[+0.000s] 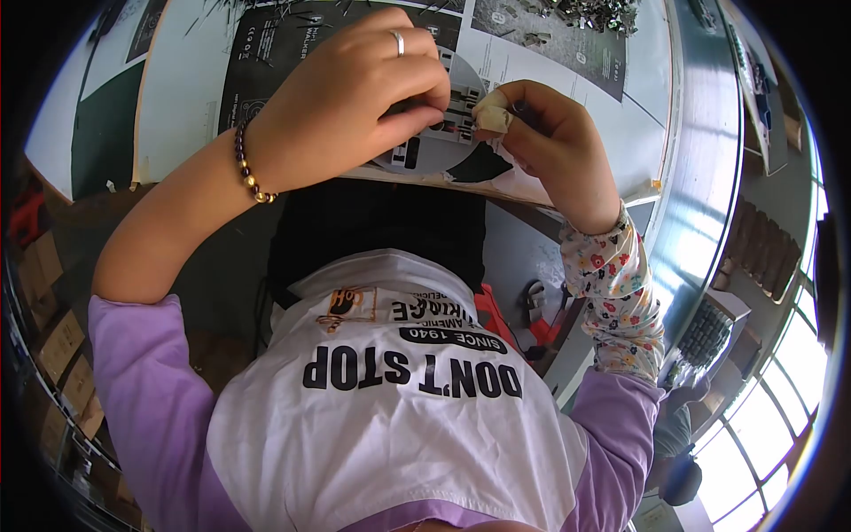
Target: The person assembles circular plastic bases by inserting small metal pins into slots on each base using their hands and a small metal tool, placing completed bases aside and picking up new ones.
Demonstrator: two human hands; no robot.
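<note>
A small white fixture with dark slots sits on a round grey disc at the table's near edge. My left hand, with a ring and a beaded bracelet, reaches over the disc's left side. Its thumb and forefinger are pinched together at the fixture's left edge, hiding whatever is between them. On the fixture's right, my right hand is closed in a pinch, with beige tape wrapped on a finger. Its fingertips are close against the fixture's side; what they grip is too small to make out.
Dark printed sheets lie under the work on the white table. A heap of small shiny metal pieces is at the back right, and thin dark pieces are scattered at the back left. Cardboard boxes stand at lower left.
</note>
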